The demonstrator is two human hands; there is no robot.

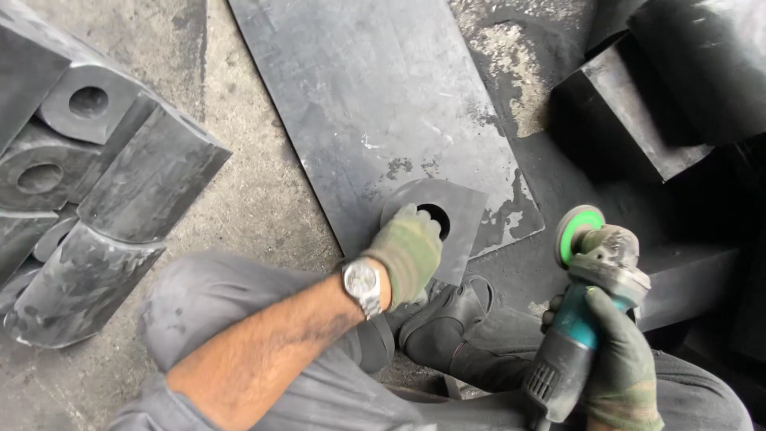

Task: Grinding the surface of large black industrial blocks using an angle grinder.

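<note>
Left hand [405,254] in a dirty green knit glove, fingers curled down over the near edge of a small dark steel plate with a round hole and one rounded corner [455,223], gripping it where it lies on top of a large flat grey steel sheet [375,104], at that sheet's near end. Right hand [618,351], same kind of glove, closed around the body of a teal and grey angle grinder with a green disc [586,287], held off to the right, disc up and clear of the plate, not touching anything. Judgement: to work this piece well, pin it firmly so it can't skate on the smooth sheet, keep fingers away from the hole edge and bring the disc in at a shallow angle. Silver metal wristwatch [361,283] on the bare left forearm, grey sleeve rolled back. Sheet is matt, mottled with dark scale patches. At left, a pile of thick dark steel brackets with round holes and curved faces [96,183]; at right, blocky black steel sections [638,112]. Rough concrete floor [255,199], dusty. A black work boot [447,319] sits below the plate.
</note>
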